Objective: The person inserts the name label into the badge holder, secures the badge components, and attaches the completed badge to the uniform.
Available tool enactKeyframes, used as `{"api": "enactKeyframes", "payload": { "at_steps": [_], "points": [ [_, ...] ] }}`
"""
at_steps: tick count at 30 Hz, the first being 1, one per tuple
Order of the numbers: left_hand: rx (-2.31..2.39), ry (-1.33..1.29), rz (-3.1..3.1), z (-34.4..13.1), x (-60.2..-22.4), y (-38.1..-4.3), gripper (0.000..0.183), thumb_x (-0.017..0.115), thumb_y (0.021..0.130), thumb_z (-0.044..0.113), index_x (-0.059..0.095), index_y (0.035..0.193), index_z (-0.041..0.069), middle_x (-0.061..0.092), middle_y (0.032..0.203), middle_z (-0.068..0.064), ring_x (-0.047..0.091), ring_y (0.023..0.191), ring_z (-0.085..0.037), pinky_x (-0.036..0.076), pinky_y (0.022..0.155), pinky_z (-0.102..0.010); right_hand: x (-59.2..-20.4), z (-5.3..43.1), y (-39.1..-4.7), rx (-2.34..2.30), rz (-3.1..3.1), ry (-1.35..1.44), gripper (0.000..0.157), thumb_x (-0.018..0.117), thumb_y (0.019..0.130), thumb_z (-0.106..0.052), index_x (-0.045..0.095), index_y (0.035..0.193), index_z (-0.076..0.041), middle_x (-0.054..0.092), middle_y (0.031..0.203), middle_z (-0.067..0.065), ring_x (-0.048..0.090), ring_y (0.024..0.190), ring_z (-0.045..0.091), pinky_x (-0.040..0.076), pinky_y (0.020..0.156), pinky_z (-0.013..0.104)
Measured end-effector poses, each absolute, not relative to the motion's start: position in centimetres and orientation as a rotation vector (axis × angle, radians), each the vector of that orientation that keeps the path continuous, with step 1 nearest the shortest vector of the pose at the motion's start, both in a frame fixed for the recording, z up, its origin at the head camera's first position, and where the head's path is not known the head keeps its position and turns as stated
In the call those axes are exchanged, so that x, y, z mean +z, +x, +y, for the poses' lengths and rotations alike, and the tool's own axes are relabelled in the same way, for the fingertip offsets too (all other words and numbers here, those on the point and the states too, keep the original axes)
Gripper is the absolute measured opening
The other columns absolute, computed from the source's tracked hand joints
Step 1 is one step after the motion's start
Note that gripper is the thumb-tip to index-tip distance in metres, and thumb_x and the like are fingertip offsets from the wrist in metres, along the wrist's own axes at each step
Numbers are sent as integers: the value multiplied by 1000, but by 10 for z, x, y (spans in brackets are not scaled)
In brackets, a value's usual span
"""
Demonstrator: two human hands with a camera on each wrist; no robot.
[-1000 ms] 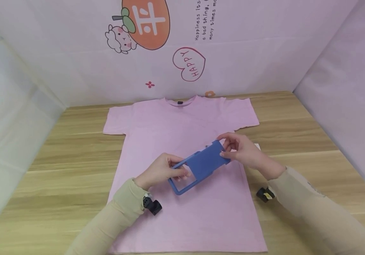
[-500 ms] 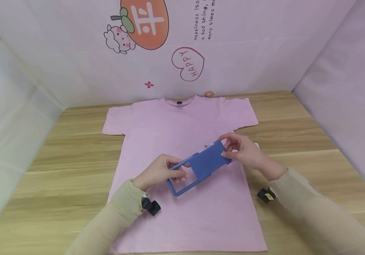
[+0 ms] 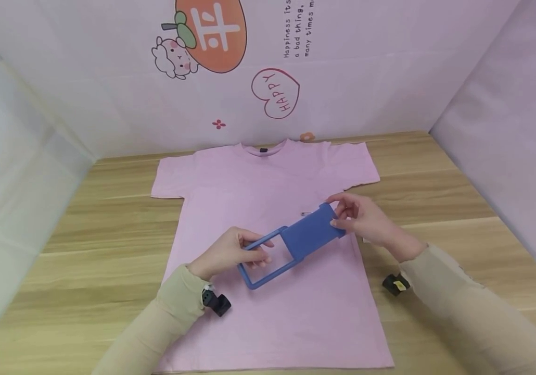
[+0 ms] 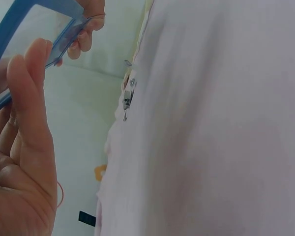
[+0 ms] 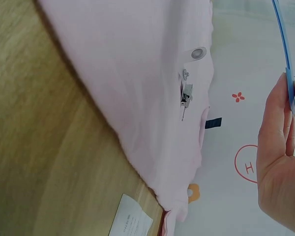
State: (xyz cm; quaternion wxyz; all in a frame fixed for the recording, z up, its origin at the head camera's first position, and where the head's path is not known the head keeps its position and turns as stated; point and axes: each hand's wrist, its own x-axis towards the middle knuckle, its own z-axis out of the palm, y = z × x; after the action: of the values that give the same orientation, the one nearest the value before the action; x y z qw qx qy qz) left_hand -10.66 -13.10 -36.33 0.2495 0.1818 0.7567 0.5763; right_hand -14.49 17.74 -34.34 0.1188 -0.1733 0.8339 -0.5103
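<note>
Blue slide panel [image 3: 312, 234] extends further from its frame [image 3: 275, 273] | hands: left hand [image 3: 230, 255] pinches frame, right hand [image 3: 366, 224] pinches panel | both above T-shirt [image 3: 268, 323] middle, panel toward its right edge | risk: overpulling could pop panel loose

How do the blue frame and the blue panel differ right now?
The blue frame is an open outline, while the blue panel is filled in. The left hand grips the frame; the right hand pinches the panel. Both are blue and held above the pink T-shirt.
</note>
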Motion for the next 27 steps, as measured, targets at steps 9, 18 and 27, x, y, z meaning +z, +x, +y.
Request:
{"api": "enactKeyframes", "payload": {
  "at_steps": [9, 18, 27],
  "points": [
    [1554, 479, 2072, -141, -365, -109, 30, 67, 86, 9, 64, 112, -7, 73, 84, -12, 68, 69, -10, 58, 63, -31, -341, 184, -145, -1503, 2455, -513, 45, 64, 82, 6, 51, 125, 5, 53, 82, 5, 54, 66, 6, 51, 53, 24],
    [1666, 322, 2132, -162, -360, -109, 35, 66, 88, 11, 60, 118, -7, 74, 85, -4, 68, 74, -10, 57, 67, -28, -339, 193, -150, -1550, 2433, -386, 47, 61, 86, 3, 47, 130, 6, 50, 85, 3, 54, 66, 3, 54, 57, 25],
    [1755, 214, 2188, -171, -358, -113, 36, 61, 91, 10, 56, 121, -9, 74, 90, -4, 69, 78, -7, 56, 69, -24, -336, 197, -165, -1627, 2407, -201, 50, 57, 91, 0, 39, 138, 2, 50, 90, -1, 55, 76, 3, 55, 69, 20]
  ]
}}
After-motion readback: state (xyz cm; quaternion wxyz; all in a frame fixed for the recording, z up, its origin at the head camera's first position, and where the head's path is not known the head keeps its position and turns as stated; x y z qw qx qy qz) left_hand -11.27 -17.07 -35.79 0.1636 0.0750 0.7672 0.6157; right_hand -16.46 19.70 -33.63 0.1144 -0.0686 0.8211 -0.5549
